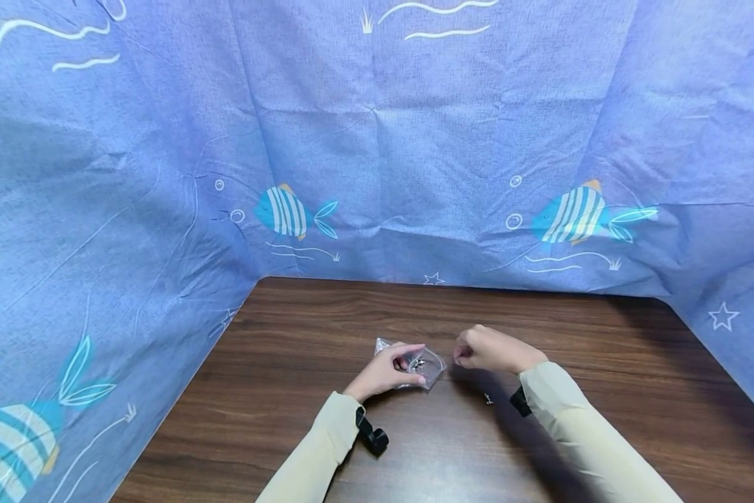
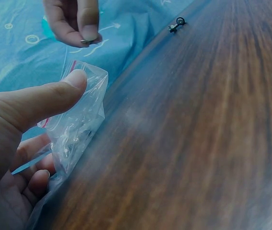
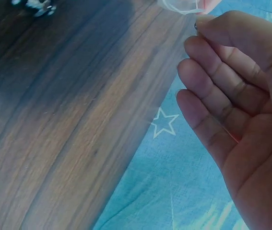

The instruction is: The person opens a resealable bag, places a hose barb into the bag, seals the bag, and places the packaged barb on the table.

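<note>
My left hand (image 1: 381,372) holds a clear zip bag (image 1: 433,372) with a red seal line, thumb on one side near its mouth. Small shiny pieces (image 1: 418,364) show inside the bag. Just right of the bag's mouth is my right hand (image 1: 491,349), thumb and forefinger pinching a tiny metal-looking piece (image 2: 88,42). In the right wrist view its other fingers (image 3: 207,110) are loosely bent, and the piece is mostly covered by the fingertips. What kind of piece it is, I cannot tell.
A few small dark and shiny parts (image 1: 488,399), one ring-shaped, lie on the brown wooden table (image 1: 326,321) below the right hand. Blue cloth (image 1: 427,161) with fish prints hangs around the table's back and sides. Each wrist wears a black strap (image 1: 372,434).
</note>
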A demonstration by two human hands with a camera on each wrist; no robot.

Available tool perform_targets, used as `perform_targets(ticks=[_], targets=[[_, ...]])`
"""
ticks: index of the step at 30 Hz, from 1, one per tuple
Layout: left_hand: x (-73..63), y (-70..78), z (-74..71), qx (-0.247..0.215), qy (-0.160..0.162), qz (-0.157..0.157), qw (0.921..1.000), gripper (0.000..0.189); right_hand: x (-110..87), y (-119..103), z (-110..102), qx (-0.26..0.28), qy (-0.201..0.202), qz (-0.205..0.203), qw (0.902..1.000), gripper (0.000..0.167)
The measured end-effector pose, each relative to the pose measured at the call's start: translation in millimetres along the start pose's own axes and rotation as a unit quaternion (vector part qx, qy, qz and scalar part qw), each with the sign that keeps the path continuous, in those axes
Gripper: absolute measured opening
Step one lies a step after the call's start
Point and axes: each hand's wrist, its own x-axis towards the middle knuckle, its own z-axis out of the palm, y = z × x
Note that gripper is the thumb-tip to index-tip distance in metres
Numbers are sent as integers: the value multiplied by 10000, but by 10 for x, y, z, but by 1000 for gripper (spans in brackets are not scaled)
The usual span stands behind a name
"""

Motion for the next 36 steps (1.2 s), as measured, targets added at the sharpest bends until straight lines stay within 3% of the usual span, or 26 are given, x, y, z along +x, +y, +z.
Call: perform_targets(ticks=[10,36], targets=[[-2,4,-2,-38,-8,38,10000,64,124,-76,4,-205,155,-273,9993,8],[0,-1,7,-47,21,-9,10000,63,319,-193,75,-357,95,-440,9984,5]])
